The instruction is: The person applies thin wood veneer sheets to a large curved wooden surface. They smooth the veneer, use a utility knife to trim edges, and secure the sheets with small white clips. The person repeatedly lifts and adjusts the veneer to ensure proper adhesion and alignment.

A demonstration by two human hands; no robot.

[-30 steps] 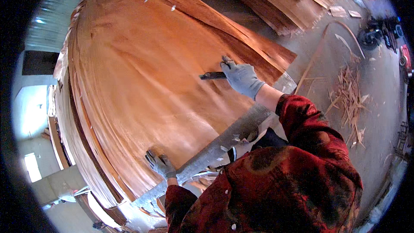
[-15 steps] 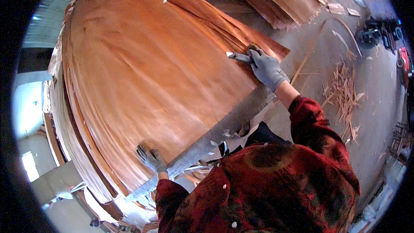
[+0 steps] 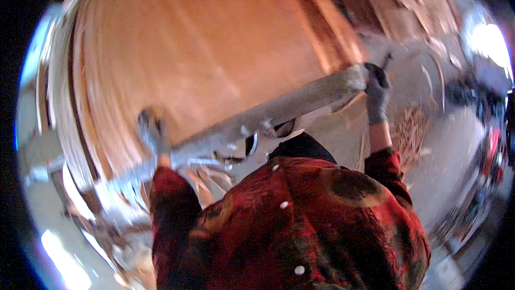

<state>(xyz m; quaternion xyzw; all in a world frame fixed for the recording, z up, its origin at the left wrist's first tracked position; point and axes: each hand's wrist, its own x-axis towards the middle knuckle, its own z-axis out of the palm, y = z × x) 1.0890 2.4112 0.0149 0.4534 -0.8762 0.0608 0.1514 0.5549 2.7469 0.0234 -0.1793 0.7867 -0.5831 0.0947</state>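
A large sheet of reddish-brown wood veneer [image 3: 198,48] lies on top of a stack in front of me. My left hand [image 3: 154,133], in a grey glove with dark fingertips, rests on its near left part with the fingers apart. Beyond the right end of the grey edge beam [image 3: 300,97] is my right hand [image 3: 377,94], also gloved. Its fingers are closed around a small knife [image 3: 387,60], whose dark, blurred end sticks up past the hand. Whether the right hand touches the beam or the sheet's corner, I cannot tell.
More veneer sheets [image 3: 397,5] lie at the far right. Thin wood scraps [image 3: 410,134] are heaped on the floor at the right. Layered sheet edges [image 3: 67,113] line the left side. Torn strips [image 3: 206,180] hang below the beam.
My right hand has moved off the sheet to the beam's right end, with the knife turned from pointing left to pointing up. My left hand stays on the sheet. The view has swung.
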